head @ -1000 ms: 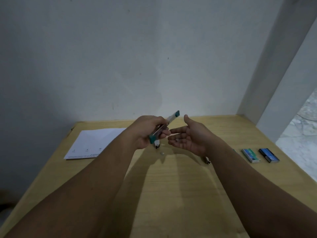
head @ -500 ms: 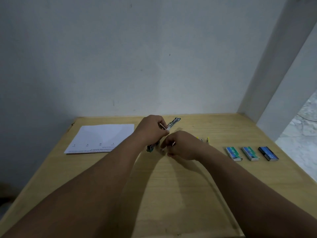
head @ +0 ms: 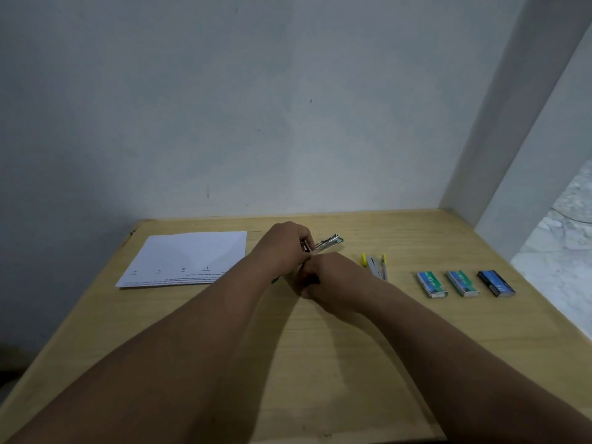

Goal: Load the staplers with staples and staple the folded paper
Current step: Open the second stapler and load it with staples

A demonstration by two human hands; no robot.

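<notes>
In the head view, at centre frame above the pale wooden tabletop (head: 320, 363), the left hand (head: 282, 248) gripped a small green-and-metal stapler (head: 328, 242) with curled fingers. The right hand (head: 333, 280) curled against it; whether it held anything could not be told. A white folded paper sheet (head: 189, 257) lay at left.

Dim, bluish light; soft forearm shadows; wide-angle edge distortion.

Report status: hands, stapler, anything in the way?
Left hand grips the green stapler, opened. Right hand curled at its near end, contents hidden. Yellow stapler, three staple boxes and paper lie clear.
</notes>
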